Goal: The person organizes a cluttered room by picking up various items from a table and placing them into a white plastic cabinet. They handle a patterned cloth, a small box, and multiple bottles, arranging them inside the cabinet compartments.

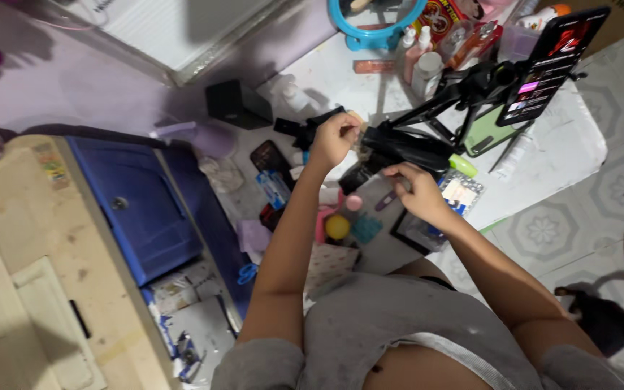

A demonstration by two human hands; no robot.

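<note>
My left hand (332,139) is raised over the cluttered white table (565,144), fingers closed on a small beige round pad (356,118). My right hand (419,193) is lower and to the right, its fingertips curled at the top edge of a grey pouch (373,231) that carries coloured stickers. Whether those fingers pinch anything is too small to tell. Between the two hands lies the black base of a tripod (406,148). Its arm rises to the right and holds a lit phone (554,61).
A blue-rimmed round mirror (373,25) and several small bottles (424,65) stand at the table's far side. A green phone (489,133) lies under the tripod. A blue storage box (139,206) sits left. A dark animal (601,318) is on the tiled floor at the right.
</note>
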